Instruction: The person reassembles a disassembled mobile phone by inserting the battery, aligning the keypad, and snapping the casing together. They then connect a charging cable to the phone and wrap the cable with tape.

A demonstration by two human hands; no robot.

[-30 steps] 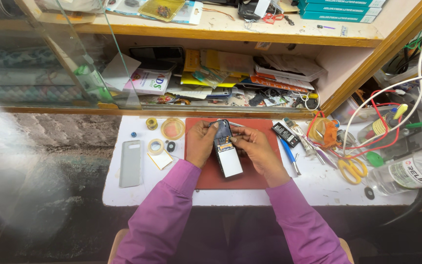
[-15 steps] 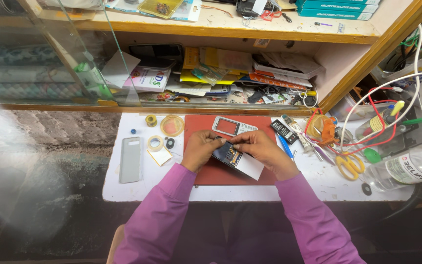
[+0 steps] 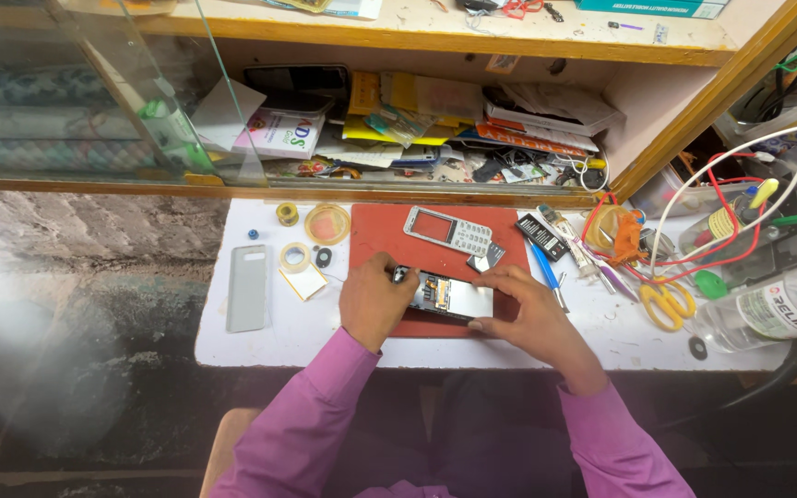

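White bench (image 3: pixel 260 346) bearing red mat (image 3: pixel 385 238)

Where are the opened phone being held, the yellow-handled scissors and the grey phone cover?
Opened phone body (image 3: pixel 449 296), head view, its exposed inside.
Yellow-handled scissors (image 3: pixel 661 302), head view, on the handles.
Flat grey phone back cover (image 3: pixel 249 288), head view, its middle.

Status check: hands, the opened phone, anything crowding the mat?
Left hand and right hand both grip the opened phone, flat on red mat. Keypad cover lies beyond, apart. Nothing blocking.
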